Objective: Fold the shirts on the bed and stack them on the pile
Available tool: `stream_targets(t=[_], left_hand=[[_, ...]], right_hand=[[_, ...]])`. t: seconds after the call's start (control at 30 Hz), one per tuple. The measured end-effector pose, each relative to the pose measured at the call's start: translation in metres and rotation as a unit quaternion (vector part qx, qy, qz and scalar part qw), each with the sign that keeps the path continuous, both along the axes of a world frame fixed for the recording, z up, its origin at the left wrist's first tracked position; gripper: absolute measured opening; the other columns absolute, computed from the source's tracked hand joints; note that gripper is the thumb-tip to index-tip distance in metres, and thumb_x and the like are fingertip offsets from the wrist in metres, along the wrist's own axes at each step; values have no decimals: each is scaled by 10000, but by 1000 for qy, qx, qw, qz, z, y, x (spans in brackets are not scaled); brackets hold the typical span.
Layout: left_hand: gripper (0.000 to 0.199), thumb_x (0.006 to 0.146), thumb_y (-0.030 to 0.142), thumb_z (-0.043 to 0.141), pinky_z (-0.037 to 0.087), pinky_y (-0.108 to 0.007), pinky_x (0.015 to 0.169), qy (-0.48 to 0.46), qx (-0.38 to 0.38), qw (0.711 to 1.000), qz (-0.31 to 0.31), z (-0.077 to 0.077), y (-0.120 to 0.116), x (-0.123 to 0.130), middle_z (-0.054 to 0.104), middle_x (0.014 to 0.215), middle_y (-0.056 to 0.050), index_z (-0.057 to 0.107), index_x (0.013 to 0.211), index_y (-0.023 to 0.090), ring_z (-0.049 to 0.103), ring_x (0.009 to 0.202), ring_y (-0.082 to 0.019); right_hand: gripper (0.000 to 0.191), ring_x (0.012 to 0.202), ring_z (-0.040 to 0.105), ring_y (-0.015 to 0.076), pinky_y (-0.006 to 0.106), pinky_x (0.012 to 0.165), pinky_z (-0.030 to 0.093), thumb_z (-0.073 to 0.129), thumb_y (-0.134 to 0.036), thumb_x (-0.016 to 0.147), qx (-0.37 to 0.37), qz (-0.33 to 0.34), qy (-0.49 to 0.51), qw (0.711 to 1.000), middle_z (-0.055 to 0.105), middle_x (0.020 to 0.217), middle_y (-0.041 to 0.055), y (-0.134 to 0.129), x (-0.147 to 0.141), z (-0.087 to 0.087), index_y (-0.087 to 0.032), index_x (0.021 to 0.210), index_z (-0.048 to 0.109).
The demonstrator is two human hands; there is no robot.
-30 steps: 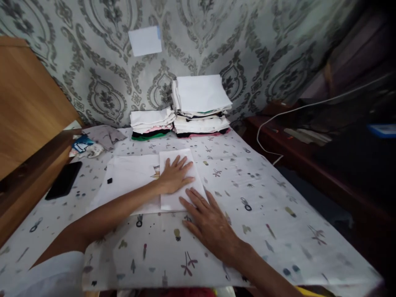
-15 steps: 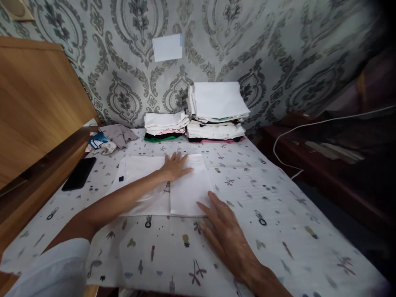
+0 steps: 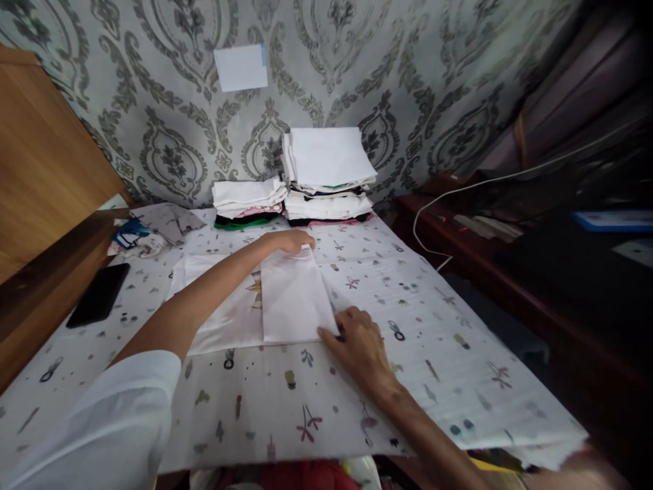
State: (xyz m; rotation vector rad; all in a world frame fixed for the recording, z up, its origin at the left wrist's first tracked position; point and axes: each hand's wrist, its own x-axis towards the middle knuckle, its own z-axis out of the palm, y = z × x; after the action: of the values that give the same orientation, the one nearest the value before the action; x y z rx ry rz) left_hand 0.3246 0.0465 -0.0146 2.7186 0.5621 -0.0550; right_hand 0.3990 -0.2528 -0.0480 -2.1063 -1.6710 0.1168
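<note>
A partly folded white garment (image 3: 294, 299) lies flat, its right part folded over in a smooth panel. A bit of yellow-gold print shows beside that panel. My left hand (image 3: 290, 241) reaches across the cloth and is closed on its far right corner, fingers curled over the edge. At the near right corner, my right hand (image 3: 360, 344) pinches the edge between thumb and curled fingers. My left forearm hides part of the garment's left side.
A patterned white sheet (image 3: 408, 381) covers the surface. Two stacks of folded clothes stand at the back, a short stack (image 3: 249, 197) and a taller stack (image 3: 329, 163). Crumpled clothes (image 3: 163, 221) and a black phone (image 3: 98, 295) lie left. A white cable (image 3: 423, 211) hangs on the right.
My left hand has gone from lying spread on the cloth to gripping its far right corner. My right hand has curled onto the near right corner. The view has shifted right.
</note>
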Motion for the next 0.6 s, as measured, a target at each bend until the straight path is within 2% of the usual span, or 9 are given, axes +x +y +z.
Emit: stream_targets(t=[0.1,0.2,0.3,0.37,0.43,0.5,0.6], left_hand=[[365,601,36,541,439,-252,757,-2,1,1000,2,6,-1,-2,709,946,-29,704,882,201,624,877,-214],[236,608,63,556,421,-264,741,-25,17,999,18,19,-1,-13,683,894,-30,658,774,196,601,864,-217],[191,625,86,573,408,-271,729,-56,32,997,42,39,1,-35,653,855,-21,629,769,198,586,858,-212],[177,636,93,593,404,-268,676,-78,16,994,70,54,4,-60,619,783,-6,610,779,195,582,781,-192],[184,654,100,604,397,-258,596,-97,-45,988,116,68,5,-90,584,714,12,590,811,195,572,657,-161],[215,670,106,608,399,-244,542,-113,-135,969,174,77,5,-125,582,688,24,566,858,201,571,560,-136],[264,660,100,621,438,-237,522,-148,-245,924,253,78,2,-178,618,693,27,531,880,214,611,524,-139]], right_hand=[[210,688,525,201,323,635,407,581,-313,780,14,1,97,995,544,714,24,0,-2,5,-230,639,451],[208,557,464,149,274,542,370,549,-347,776,21,0,227,974,486,595,-30,-1,-8,15,-238,657,418],[240,527,446,131,256,524,373,522,-390,802,27,22,318,947,457,554,-49,0,-24,30,-240,661,399],[223,553,474,131,248,533,384,520,-380,803,44,53,336,939,486,583,-41,3,-39,42,-234,671,415],[201,583,498,133,238,535,384,523,-349,797,60,93,333,936,507,611,-32,9,-58,53,-230,671,422],[184,584,495,128,229,529,372,518,-318,796,72,137,325,933,510,619,-32,18,-79,62,-228,673,415],[175,560,457,111,221,527,340,511,-269,796,59,212,298,929,489,609,-45,33,-112,67,-226,675,392]])
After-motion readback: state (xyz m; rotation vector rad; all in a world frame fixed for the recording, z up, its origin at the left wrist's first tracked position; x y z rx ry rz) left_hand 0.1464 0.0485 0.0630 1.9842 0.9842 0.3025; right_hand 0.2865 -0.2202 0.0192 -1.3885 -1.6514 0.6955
